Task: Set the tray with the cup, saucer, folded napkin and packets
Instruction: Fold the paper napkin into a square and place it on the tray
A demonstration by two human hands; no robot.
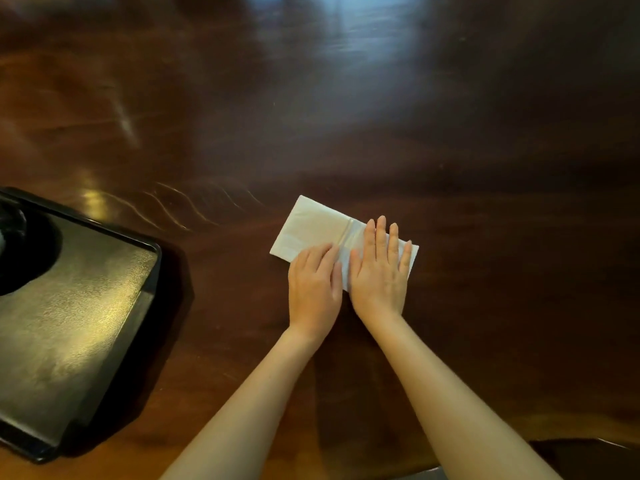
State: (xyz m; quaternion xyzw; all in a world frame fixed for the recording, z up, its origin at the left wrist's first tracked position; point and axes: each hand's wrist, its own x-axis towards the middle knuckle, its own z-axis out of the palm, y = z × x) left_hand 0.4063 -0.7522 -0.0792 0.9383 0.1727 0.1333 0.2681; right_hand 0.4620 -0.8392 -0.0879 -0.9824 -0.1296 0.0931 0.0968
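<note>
You have one white napkin in front of you, one black tray and two hands at work. The napkin lies flat on the dark wooden table, well apart from the tray, which sits off to your left. It is a folded rectangle whose long axis runs from the far left to the near right, with a crease across its middle. Your right hand lies flat on its right half, fingers straight, slightly spread and pointing away from you, pressing down and gripping nothing. Your left hand rests just beside it, palm down on the napkin's near edge, fingers stretched toward the crease and curled round nothing. On the tray's far left corner sits one dark round thing, cut off by the picture's edge and too dim to name
</note>
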